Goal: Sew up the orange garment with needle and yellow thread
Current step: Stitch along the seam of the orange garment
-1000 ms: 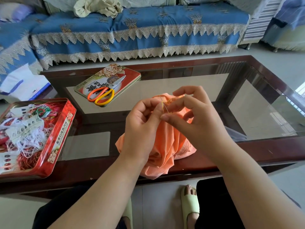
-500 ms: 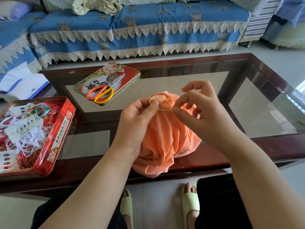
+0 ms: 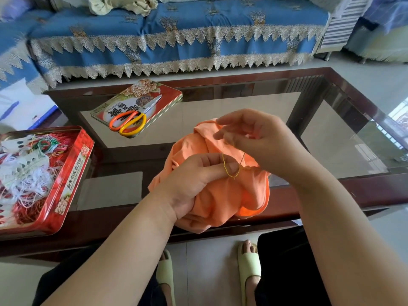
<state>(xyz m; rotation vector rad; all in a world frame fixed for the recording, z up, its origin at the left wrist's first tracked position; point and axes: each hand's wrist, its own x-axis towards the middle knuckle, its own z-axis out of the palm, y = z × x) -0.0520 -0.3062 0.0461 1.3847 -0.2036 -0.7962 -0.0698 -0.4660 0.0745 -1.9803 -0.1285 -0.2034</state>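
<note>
Sofa [image 3: 176, 40]: blue cover with lace, behind the surface
Surface [image 3: 331, 191]: dark wood rim with glass top
Thread tin [image 3: 72, 173]: red, open, far left, full of tangled threads
Orange garment [image 3: 223, 202]: bunched up at the near edge of the surface, between both hands
Left hand [image 3: 194, 182]: fingers curled, grips the cloth
Right hand [image 3: 260, 140]: pinches the needle
Scissors [image 3: 132, 120]: on the flat tin lid
Yellow thread [image 3: 229, 171]: small loop over the left thumb

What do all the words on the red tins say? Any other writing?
Tin lid under the scissors: large Chinese characters, partly covered and too blurred to read.
Side of the open red tin: a strip of Chinese characters, too small to read surely.
Nowhere else shows writing.
</note>
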